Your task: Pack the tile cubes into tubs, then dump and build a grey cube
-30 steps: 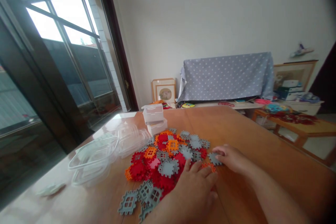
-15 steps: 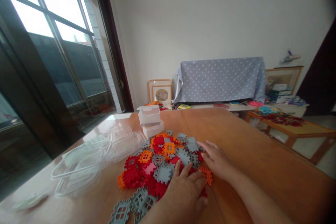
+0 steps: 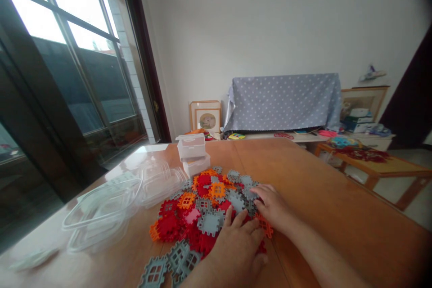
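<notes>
A heap of notched square plastic tiles in red, orange and grey spreads over the table. My left hand lies palm down on its near right side with the fingers apart. A flat grey tile sits just left of those fingertips, and an orange window tile shows between my two hands. At the heap's right edge my right hand is open, its fingertips against the grey tiles there. Several grey window tiles lie near the left wrist. Whatever is under both palms is hidden.
Clear plastic containers and lids stand left of the heap. Two small white boxes are stacked behind it. The wooden table extends to the right. Beyond are a low side table and a dotted cloth.
My right hand has shifted slightly left onto the tiles at the heap's right edge, its fingers bending in a little. My left hand stays in place. The view has tilted very slightly.
</notes>
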